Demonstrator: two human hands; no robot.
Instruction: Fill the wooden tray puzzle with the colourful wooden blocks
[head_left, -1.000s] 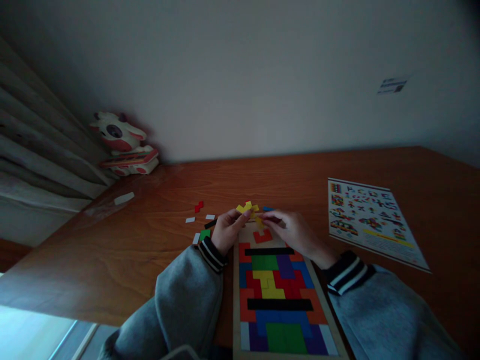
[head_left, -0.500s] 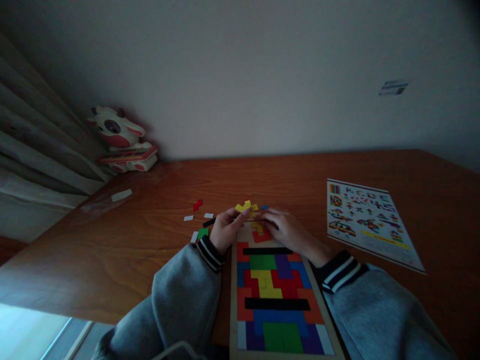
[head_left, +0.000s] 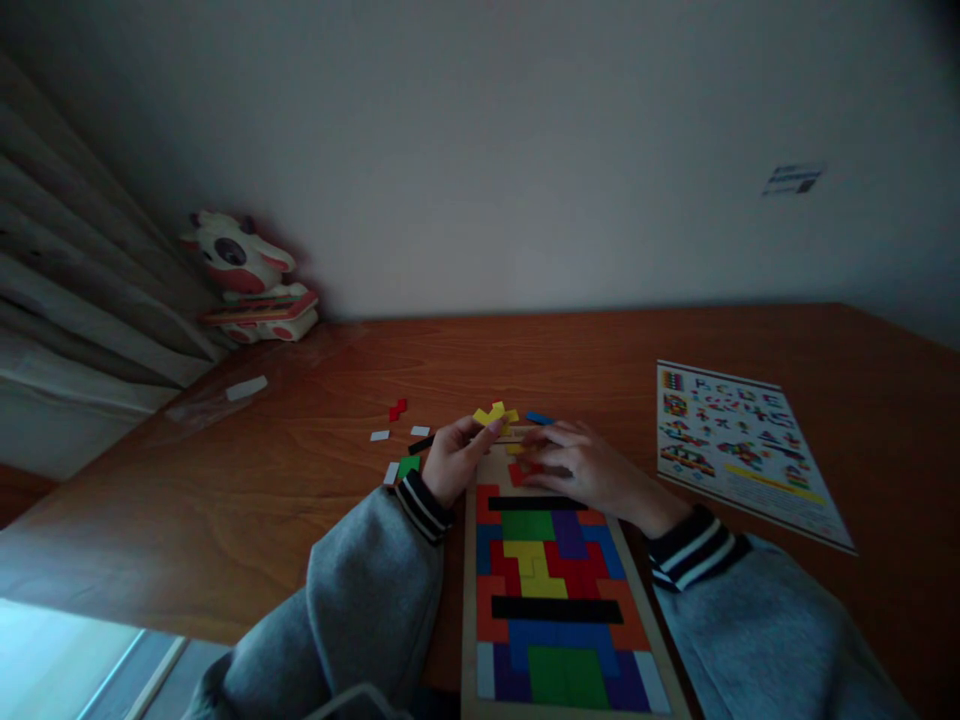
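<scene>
My left hand (head_left: 454, 458) is at the top left corner of the wooden puzzle board (head_left: 469, 600), fingers curled and thumb pointing right. Its thumb overlaps yellow puzzle pieces (head_left: 491, 414) beyond the board's top edge; what the fingers grip is hidden. Over the board's upper right part is my right hand (head_left: 583, 468), fingers apart and bent, with no piece visible in them. Beneath its fingertips a red piece (head_left: 516, 474) and a yellow piece (head_left: 514, 449) partly show. Colourful fitted pieces, among them a green piece (head_left: 566, 676) and a black bar (head_left: 556, 609), fill the lower board.
Left of the board lie a red piece (head_left: 397, 409), white pieces (head_left: 380, 436), a green piece (head_left: 409, 467) and a black bar (head_left: 421, 443). A blue piece (head_left: 540, 418) lies behind my right hand. A printed sheet (head_left: 750, 450) is at right, a cow toy (head_left: 255, 280) at back left.
My right hand has shifted slightly right and its fingers have spread, uncovering more of the blue piece behind it. My left hand keeps its place at the board's corner.
</scene>
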